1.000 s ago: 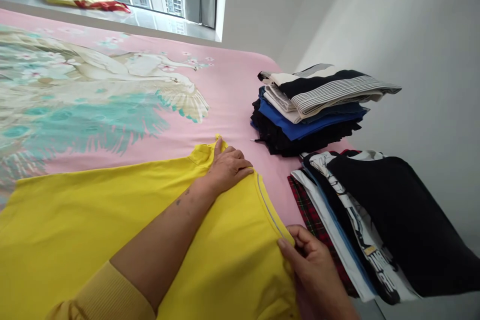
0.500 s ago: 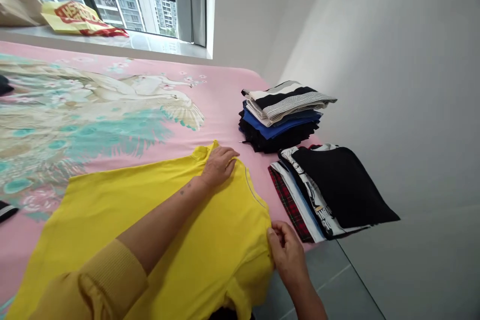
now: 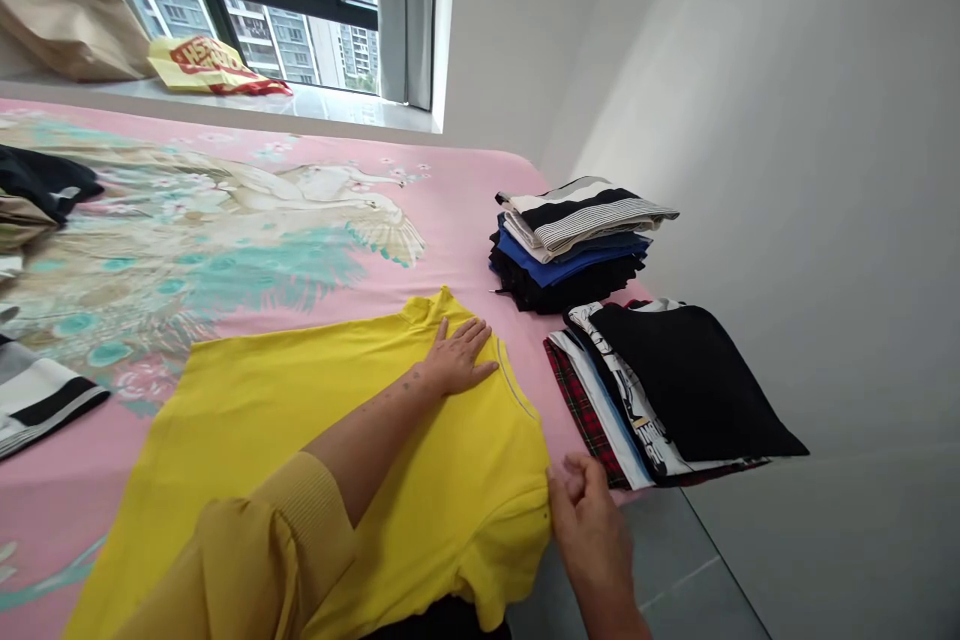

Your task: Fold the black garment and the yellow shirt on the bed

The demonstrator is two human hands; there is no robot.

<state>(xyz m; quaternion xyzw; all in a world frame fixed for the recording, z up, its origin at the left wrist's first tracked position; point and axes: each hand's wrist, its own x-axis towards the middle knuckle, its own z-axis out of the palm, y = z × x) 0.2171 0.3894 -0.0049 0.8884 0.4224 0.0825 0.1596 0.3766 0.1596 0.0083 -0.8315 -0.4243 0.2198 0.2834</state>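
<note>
A yellow T-shirt (image 3: 360, 400) lies spread on the bed, its neckline toward the right and a short sleeve at the near edge. My left hand (image 3: 459, 357) rests flat on the shirt close to the neckline, fingers stretched out and slightly apart. At the shirt's right edge, by the shoulder seam, my right hand (image 3: 592, 530) is closed with thumb and curled fingers pinching the fabric. Part of the shirt is hidden under my left forearm and mustard sleeve.
Two stacks of folded clothes stand to the right: one topped by a striped garment (image 3: 589, 210), the other by a black garment (image 3: 690, 380). More clothes (image 3: 45, 185) lie at the left on the pink bedsheet (image 3: 465, 190). Bags (image 3: 202, 65) sit on the windowsill.
My left hand has flattened and spread its fingers on the shirt, shifting slightly toward the neckline. My right hand stays at the shoulder edge. The view has turned left, showing more clothes there.
</note>
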